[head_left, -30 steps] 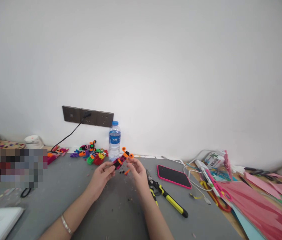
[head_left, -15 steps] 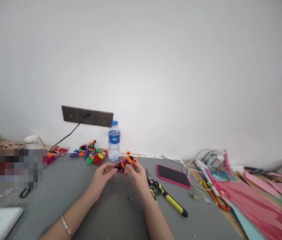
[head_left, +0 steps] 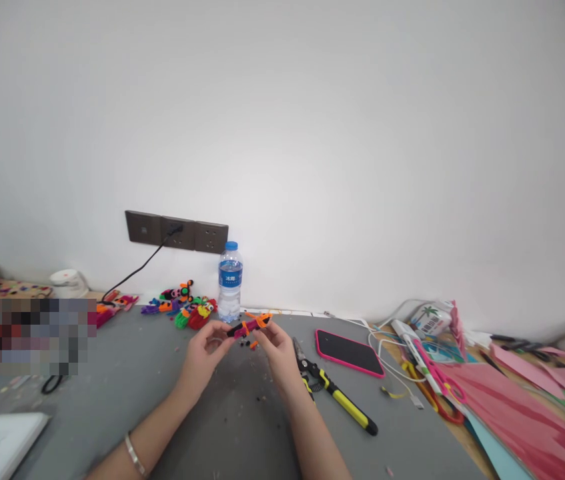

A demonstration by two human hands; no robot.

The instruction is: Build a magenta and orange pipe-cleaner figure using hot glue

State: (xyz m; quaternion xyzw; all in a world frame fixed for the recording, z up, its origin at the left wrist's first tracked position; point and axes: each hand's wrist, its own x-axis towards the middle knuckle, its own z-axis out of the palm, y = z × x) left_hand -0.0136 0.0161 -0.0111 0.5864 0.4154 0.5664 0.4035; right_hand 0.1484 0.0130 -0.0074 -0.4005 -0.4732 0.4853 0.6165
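Both my hands hold a small pipe-cleaner figure [head_left: 248,327] in magenta, black and orange, a little above the grey table [head_left: 232,427]. My left hand [head_left: 207,347] pinches its dark end between thumb and fingers. At the other end, my right hand [head_left: 275,347] grips the orange part, partly covering it. Below the figure lie small orange and black bits [head_left: 253,345]. Long-nosed pliers [head_left: 335,387] with yellow and black handles rest beside my right wrist.
A water bottle [head_left: 231,283] stands behind my hands against the wall. More pipe-cleaner figures [head_left: 195,310] lie left of it. To the right are a pink-edged phone [head_left: 349,352], white cables [head_left: 397,370], scissors [head_left: 445,380] and red sheets [head_left: 517,413]. A white box [head_left: 5,443] sits front left.
The figure has been turned in my fingers, so its orange loops that stuck up and out now lie flatter. Both hands stay in nearly the same place.
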